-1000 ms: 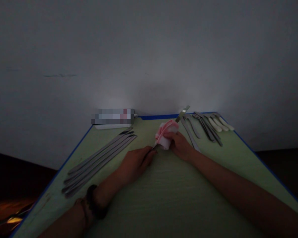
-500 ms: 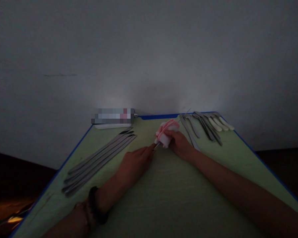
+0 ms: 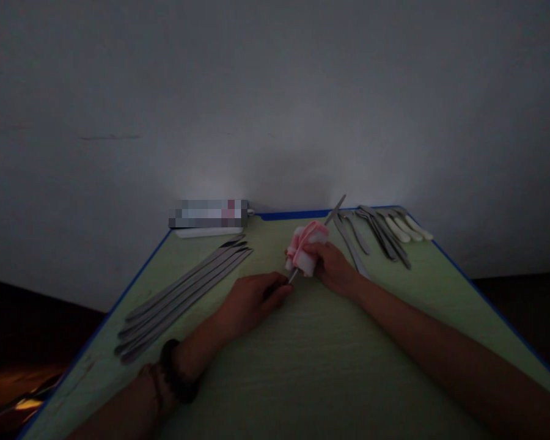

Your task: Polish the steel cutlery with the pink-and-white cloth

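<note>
A pale, dimly lit wall (image 3: 275, 91) rises behind a green counter (image 3: 302, 354) with blue edging. Ahead of and between the hands is one metal knife (image 3: 336, 209), slanting up through one bunched pink-and-white cloth (image 3: 309, 244). The left hand (image 3: 247, 305) has its fingers closed on the near end of the knife; the right hand (image 3: 333, 269) grips the cloth around its middle, and the far end sticks out past it.

So one piece is in hand, apparently partway through handling, while the rest lie untouched. How many are finished, and how many are left, I cannot tell.

Left of the left hand are long metal knives (image 3: 183, 293), at least four, side by side. Just beyond the right hand lie two grey utensils (image 3: 348, 241); farther right are several dark utensils (image 3: 380, 235), overlapping too much to count, and three white-handled utensils (image 3: 410, 229). One box (image 3: 211, 214), its face pixelated, sits beyond the left hand near the wall.
</note>
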A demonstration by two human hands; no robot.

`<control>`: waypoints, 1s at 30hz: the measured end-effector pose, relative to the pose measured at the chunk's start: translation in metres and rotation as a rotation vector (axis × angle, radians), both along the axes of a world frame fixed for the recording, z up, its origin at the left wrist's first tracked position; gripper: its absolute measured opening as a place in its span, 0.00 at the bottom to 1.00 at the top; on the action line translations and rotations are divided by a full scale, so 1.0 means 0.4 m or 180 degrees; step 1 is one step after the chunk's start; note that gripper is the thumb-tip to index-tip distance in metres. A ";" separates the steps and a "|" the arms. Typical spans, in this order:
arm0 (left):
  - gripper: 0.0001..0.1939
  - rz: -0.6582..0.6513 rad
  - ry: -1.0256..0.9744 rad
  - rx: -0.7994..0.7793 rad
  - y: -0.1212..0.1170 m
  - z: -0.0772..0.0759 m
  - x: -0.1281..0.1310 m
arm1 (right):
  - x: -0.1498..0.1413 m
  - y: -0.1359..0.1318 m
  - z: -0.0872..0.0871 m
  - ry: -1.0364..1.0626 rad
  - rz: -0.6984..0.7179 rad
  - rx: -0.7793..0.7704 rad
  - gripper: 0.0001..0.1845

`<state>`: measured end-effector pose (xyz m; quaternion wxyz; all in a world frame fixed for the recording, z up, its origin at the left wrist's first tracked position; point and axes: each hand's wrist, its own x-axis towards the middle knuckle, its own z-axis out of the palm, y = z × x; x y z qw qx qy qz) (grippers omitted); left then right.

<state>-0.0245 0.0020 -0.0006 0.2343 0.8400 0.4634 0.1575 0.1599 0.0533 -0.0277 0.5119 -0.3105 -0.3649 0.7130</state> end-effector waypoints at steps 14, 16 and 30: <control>0.16 -0.0023 -0.0286 -0.0259 0.005 -0.013 -0.006 | 0.009 -0.008 -0.001 -0.0666 0.0279 0.0709 0.16; 0.16 -0.0018 -0.0318 -0.0268 0.006 -0.014 -0.006 | 0.011 -0.013 0.007 -0.0950 0.0324 0.0832 0.19; 0.17 0.0029 -0.0384 -0.0388 0.003 0.008 0.000 | 0.011 -0.026 0.030 -0.1274 0.0389 0.1118 0.22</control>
